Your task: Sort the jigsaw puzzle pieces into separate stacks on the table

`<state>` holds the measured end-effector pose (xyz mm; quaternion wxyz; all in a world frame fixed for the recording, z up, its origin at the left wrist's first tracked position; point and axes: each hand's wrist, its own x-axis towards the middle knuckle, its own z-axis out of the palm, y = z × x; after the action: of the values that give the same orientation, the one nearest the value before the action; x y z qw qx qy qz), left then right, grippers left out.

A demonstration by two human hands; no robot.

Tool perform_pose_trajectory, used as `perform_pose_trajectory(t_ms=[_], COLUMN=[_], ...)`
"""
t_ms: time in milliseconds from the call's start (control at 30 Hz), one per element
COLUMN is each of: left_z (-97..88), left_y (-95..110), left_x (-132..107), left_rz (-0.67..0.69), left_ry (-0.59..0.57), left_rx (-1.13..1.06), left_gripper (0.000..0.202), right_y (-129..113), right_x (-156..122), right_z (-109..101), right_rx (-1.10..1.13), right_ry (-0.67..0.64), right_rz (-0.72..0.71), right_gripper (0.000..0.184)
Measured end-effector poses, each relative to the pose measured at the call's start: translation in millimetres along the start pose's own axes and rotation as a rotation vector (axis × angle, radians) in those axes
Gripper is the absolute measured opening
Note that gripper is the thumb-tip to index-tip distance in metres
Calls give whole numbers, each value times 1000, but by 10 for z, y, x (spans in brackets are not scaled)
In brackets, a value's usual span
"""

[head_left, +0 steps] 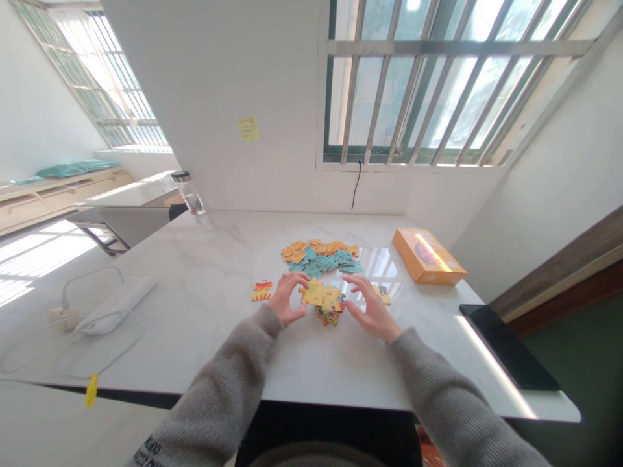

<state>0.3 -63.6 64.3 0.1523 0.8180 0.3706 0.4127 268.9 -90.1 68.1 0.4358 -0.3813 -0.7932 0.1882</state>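
Note:
Two yellow puzzle pieces [322,296] lie side by side between my hands, seemingly joined. At their left edge is my left hand [288,299], thumb and fingers curved apart, fingertips at or very near the left piece. On the other side, my right hand [370,310] is spread open, its thumb close to the right piece. A small stack of puzzle pieces [327,316] sits just below the pair, partly covered. Beyond it is a heap of orange pieces [335,247] and teal pieces [318,261]. A red and yellow piece [262,290] lies left; another piece [383,295] is partly behind my right hand.
An orange box [428,256] stands at the right rear of the white table [209,324]. A black tablet-like slab [506,347] lies along the right edge. At left are a white power strip [117,305] with cables and a clear bottle [189,193] at the far corner.

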Motion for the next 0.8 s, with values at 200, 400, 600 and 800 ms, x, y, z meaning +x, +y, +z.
perform_pose_trajectory(t_ms=[200,400,600,800], left_z=[-569,-942,-913,-892], left_y=[-570,-930,-983,-992], left_x=[-243,-525,-572,-586], left_rz=[-199,-283,-302,-353], left_ry=[-68,-78,-112,-102], left_rx=[228,291,274,319], left_gripper=[22,21,21,21], right_y=[21,34,55,34], right_x=[1,-1,-4,4], right_z=[-7,3,4,-1], right_rx=[-29,-38,-42,-42], right_ry=[12,-5,-6,-20], right_rz=[9,10,10,9], right_gripper=[43,43,44,45])
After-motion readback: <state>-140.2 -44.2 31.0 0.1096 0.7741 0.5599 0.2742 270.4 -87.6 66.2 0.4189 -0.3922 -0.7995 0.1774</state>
